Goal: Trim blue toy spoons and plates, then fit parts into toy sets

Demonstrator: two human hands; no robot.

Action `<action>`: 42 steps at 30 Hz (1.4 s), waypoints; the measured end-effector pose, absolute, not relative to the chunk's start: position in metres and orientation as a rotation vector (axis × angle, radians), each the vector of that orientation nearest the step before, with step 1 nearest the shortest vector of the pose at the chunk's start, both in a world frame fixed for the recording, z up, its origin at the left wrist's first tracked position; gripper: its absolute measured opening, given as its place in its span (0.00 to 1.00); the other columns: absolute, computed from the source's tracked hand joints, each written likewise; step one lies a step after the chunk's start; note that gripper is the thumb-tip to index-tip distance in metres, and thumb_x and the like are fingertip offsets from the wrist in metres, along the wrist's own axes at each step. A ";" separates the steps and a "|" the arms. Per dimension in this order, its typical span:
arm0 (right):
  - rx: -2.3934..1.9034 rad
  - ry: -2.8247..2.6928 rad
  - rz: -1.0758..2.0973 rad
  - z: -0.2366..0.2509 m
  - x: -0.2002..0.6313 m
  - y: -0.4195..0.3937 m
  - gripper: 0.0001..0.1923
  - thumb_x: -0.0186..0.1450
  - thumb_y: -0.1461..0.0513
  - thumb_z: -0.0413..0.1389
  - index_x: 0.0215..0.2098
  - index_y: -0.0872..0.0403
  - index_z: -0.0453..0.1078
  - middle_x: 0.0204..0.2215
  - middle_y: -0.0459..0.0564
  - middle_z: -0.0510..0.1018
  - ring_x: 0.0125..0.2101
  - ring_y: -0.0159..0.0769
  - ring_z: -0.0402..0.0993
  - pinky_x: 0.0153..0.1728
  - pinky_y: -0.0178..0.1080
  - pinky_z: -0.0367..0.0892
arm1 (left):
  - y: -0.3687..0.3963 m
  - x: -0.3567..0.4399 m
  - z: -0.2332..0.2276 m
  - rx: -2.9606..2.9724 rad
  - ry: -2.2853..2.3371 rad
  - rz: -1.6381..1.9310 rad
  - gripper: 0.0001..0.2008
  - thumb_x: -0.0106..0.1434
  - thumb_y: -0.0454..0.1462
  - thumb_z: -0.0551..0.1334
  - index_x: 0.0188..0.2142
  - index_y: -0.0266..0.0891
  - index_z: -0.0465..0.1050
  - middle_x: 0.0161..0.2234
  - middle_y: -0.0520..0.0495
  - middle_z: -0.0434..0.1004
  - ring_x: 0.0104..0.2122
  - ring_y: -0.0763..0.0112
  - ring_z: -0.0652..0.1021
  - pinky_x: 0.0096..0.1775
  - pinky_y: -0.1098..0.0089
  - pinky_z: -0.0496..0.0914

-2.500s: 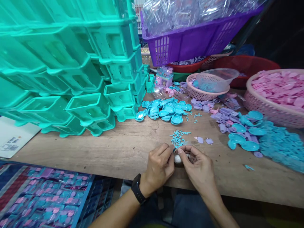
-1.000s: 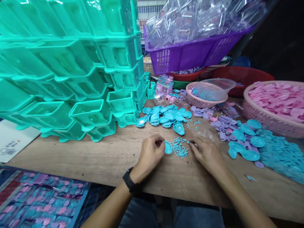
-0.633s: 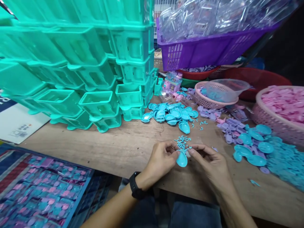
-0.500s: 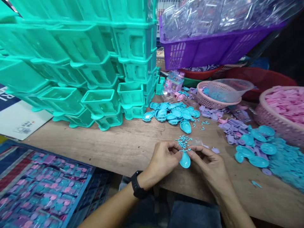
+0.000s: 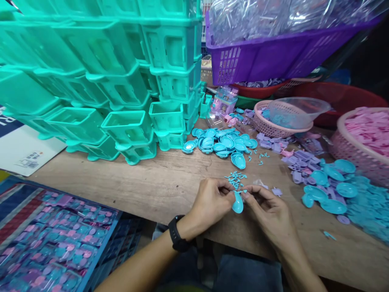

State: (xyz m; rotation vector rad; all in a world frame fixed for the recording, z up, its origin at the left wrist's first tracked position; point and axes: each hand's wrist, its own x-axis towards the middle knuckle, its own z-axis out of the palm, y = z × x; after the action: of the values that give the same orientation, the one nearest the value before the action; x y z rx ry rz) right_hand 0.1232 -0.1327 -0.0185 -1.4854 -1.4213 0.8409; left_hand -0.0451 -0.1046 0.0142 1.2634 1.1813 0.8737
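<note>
A glossy blue, teardrop-shaped plastic dish is pinched by the fingers of my left hand, which wears a black wristband. My right hand is closed in a pinch on a tiny blue plastic piece at the dish's narrow upper end. Whether the two parts are joined there I cannot tell. Just beyond my fingertips lies a small heap of blue hooked pieces. Farther back is a pile of similar blue dishes.
Stacked green plastic boxes fill the left. A purple crate with clear packaging stands at the back, near a pink basket. Purple parts and blue parts cover the right side. Packed toy sets sit lower left.
The dish has turned slightly and sits a little farther right between my fingers. Both hands keep their pinch. The whole view has shifted slightly.
</note>
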 end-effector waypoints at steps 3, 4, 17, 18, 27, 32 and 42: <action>-1.543 -1.499 0.721 -0.017 0.122 -0.134 0.12 0.65 0.51 0.60 0.37 0.50 0.79 0.33 0.49 0.83 0.33 0.39 0.79 0.36 0.38 0.73 | -0.106 -0.045 0.012 1.319 1.198 0.880 0.07 0.56 0.29 0.62 0.26 0.35 0.78 0.22 0.50 0.78 0.23 0.73 0.74 0.25 0.76 0.65; -1.562 -1.519 0.660 -0.016 0.120 -0.135 0.12 0.65 0.51 0.60 0.36 0.50 0.79 0.32 0.48 0.83 0.32 0.39 0.79 0.36 0.38 0.73 | -0.107 -0.044 0.012 1.355 1.203 0.891 0.07 0.57 0.30 0.62 0.26 0.35 0.79 0.23 0.50 0.79 0.24 0.73 0.75 0.26 0.75 0.65; -1.669 -1.473 0.577 -0.031 0.129 -0.137 0.15 0.63 0.49 0.58 0.34 0.50 0.78 0.30 0.49 0.84 0.29 0.41 0.80 0.31 0.39 0.73 | -0.117 -0.031 -0.007 1.707 1.219 0.880 0.10 0.67 0.38 0.60 0.36 0.39 0.80 0.26 0.49 0.81 0.24 0.71 0.77 0.27 0.73 0.64; -1.699 -1.450 0.520 -0.028 0.142 -0.131 0.15 0.62 0.48 0.58 0.34 0.50 0.78 0.29 0.49 0.84 0.28 0.41 0.79 0.29 0.39 0.72 | -0.110 -0.030 -0.007 1.746 1.198 0.863 0.11 0.68 0.41 0.60 0.37 0.39 0.80 0.25 0.49 0.80 0.24 0.70 0.76 0.28 0.73 0.65; -2.136 -1.206 -0.275 0.021 0.269 -0.087 0.16 0.65 0.50 0.52 0.38 0.49 0.78 0.30 0.56 0.81 0.38 0.58 0.79 0.44 0.56 0.68 | -0.017 -0.004 0.001 2.334 1.651 0.553 0.11 0.68 0.37 0.60 0.47 0.37 0.76 0.49 0.37 0.76 0.49 0.54 0.75 0.45 0.62 0.70; -1.818 -1.518 -0.073 -0.007 0.218 -0.098 0.17 0.66 0.50 0.54 0.38 0.51 0.80 0.36 0.55 0.84 0.36 0.49 0.79 0.40 0.48 0.70 | -0.008 -0.002 0.003 2.304 1.633 0.690 0.10 0.66 0.31 0.58 0.38 0.37 0.79 0.44 0.40 0.79 0.46 0.57 0.76 0.45 0.63 0.69; -1.815 -1.924 -0.003 -0.040 0.144 -0.087 0.14 0.69 0.57 0.53 0.37 0.49 0.81 0.31 0.53 0.80 0.37 0.48 0.75 0.39 0.46 0.67 | -0.060 -0.056 0.007 1.726 1.458 0.927 0.07 0.59 0.28 0.61 0.32 0.36 0.79 0.30 0.48 0.83 0.31 0.68 0.81 0.34 0.72 0.69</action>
State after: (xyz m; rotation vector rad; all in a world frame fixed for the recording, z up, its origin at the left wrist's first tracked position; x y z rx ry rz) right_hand 0.1440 -0.0865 -0.0402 -1.8147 -1.9239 -0.0032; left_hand -0.0560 -0.0604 0.0074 1.7260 1.4580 0.9274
